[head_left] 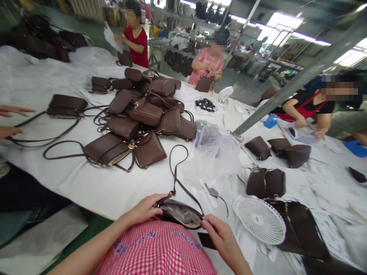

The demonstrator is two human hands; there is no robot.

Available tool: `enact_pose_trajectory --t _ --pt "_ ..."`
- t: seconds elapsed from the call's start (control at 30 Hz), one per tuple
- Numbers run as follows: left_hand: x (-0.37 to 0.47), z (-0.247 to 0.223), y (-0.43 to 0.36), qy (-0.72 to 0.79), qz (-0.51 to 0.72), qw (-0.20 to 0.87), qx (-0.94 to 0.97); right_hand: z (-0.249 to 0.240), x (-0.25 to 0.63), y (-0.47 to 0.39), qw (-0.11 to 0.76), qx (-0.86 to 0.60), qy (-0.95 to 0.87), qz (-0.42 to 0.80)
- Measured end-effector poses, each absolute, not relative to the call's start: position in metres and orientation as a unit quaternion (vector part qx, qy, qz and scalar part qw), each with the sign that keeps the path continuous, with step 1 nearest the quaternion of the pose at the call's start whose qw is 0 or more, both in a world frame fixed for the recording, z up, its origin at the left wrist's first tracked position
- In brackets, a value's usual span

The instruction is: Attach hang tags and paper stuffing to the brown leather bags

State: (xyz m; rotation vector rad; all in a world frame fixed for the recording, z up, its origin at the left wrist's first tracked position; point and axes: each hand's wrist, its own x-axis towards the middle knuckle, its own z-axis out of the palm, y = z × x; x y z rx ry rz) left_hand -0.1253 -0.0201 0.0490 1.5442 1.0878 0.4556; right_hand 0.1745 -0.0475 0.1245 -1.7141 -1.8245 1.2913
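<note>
Close to my checked apron is a small brown handbag [183, 212], its mouth spread wide and clear plastic showing inside. My left hand [149, 208] grips the left end of the bag's rim, thumb and fingers closed on it. At the opposite end, my right hand [216, 227] pinches the rim's corner. From the bag a thin brown strap [175, 172] loops away over the white table. Just beyond lies a pile of brown handbags [146, 114], several with straps trailing.
A white openwork basket [259, 219] stands at right, beside dark brown bags [301, 229]. Crumpled clear plastic [215, 152] lies mid-table. A grey metal pole [275, 99] rises at right. Co-workers stand around the table [137, 191]; another person's hands [11, 120] reach in at left.
</note>
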Motion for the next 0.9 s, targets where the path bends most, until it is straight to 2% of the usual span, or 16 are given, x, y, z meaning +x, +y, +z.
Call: enact_pose_trajectory --t 0.13,0.3,0.5,0.63,0.9 --pt "-0.107 0.036 -0.006 0.467 0.244 0.575 0.626 0.119 0.134 -0.036 0.107 -0.529 -0.686 0.488" --pt "-0.099 0.031 0.006 0.442 0.286 0.595 0.607 0.107 0.095 -0.01 0.039 -0.481 -0.798 0.36" --pt "-0.086 0.018 -0.004 0.517 0.359 0.64 0.44 0.092 0.071 0.006 -0.067 -0.504 -0.837 0.203" --pt "-0.078 0.013 0.002 0.572 0.351 0.65 0.356 0.092 0.064 0.009 -0.125 -0.518 -0.831 0.162" --pt "-0.08 0.009 0.007 0.532 0.371 0.705 0.288 0.099 0.06 0.02 -0.182 -0.505 -0.836 0.117"
